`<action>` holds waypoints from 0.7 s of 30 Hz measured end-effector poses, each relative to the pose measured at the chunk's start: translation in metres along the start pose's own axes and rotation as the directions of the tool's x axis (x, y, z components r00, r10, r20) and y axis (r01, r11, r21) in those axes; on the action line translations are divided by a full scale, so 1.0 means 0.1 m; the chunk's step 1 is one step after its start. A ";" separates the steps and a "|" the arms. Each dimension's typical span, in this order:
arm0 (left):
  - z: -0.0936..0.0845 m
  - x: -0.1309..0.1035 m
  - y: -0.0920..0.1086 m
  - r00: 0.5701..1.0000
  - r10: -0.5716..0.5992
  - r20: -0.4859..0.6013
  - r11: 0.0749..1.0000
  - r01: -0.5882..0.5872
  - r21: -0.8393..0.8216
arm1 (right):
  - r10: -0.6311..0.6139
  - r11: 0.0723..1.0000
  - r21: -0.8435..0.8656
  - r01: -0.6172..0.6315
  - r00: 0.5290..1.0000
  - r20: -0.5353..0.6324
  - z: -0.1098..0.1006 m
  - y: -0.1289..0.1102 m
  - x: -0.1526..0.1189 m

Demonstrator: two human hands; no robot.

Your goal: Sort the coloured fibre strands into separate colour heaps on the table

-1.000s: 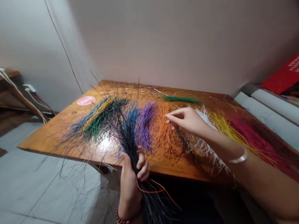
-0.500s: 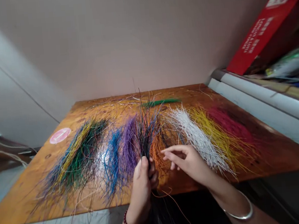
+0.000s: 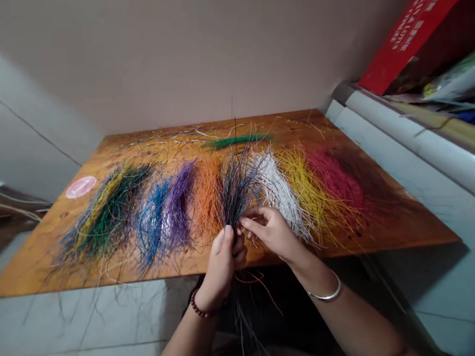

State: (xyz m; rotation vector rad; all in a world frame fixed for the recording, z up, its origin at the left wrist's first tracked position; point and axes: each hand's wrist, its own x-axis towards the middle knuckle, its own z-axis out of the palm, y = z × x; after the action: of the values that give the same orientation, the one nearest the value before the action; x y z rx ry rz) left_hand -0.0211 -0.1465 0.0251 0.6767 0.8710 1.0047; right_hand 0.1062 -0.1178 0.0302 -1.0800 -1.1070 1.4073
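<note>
My left hand (image 3: 223, 254) is wrapped round a bundle of thin dark strands (image 3: 236, 186), mostly black with some blue and reddish ones. The strands fan out above the fist, and their lower ends hang below it. My right hand (image 3: 269, 230) is at the bundle's right side, thumb and forefinger pinched together close to the strands; what lies between the fingertips is too fine to make out. An orange strand (image 3: 268, 291) curls out below the left fist. Behind the bundle, orange strands (image 3: 208, 197) and white strands (image 3: 278, 191) lie on the wooden table (image 3: 403, 224).
Purple strands (image 3: 181, 199), blue strands (image 3: 153, 216) and a mixed green and yellow pile (image 3: 116, 216) lie leftward. Yellow strands (image 3: 305, 186) and crimson strands (image 3: 337, 177) lie rightward. A green bunch (image 3: 238, 141) is farther back. White rolls (image 3: 424, 128) and a red box (image 3: 411, 27) stand right.
My right hand has moved left, up to the bundle, and its fingertips have come together. The bundle's top has spread toward the right. The whole view has shifted, showing more floor.
</note>
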 end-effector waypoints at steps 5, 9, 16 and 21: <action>0.17 -0.13 -0.22 0.998 0.020 -0.066 0.997 -0.024 -0.068 | 0.000 1.000 0.023 0.000 1.000 0.004 -0.10 0.03 -0.14; 0.21 -0.25 -0.30 0.991 0.033 -0.129 0.997 -0.042 -0.069 | -0.024 0.998 0.047 0.030 0.992 -0.122 -0.21 0.01 -0.25; 0.13 -0.45 -0.38 0.985 0.017 -0.171 1.000 -0.016 0.004 | -0.149 0.989 -0.049 0.140 0.937 -0.316 -0.80 -0.21 -0.25; 0.19 -0.42 -0.45 0.999 0.001 -0.051 0.997 0.003 0.080 | -0.139 0.990 -0.015 0.143 0.920 -0.366 -1.07 -0.38 -0.34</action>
State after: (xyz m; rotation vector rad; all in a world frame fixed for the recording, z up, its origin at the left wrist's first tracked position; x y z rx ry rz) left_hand 0.0026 -0.2044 0.0108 0.7215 0.9601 0.9936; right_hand 0.2208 -0.1391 0.0502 -1.1731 -0.8829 1.0431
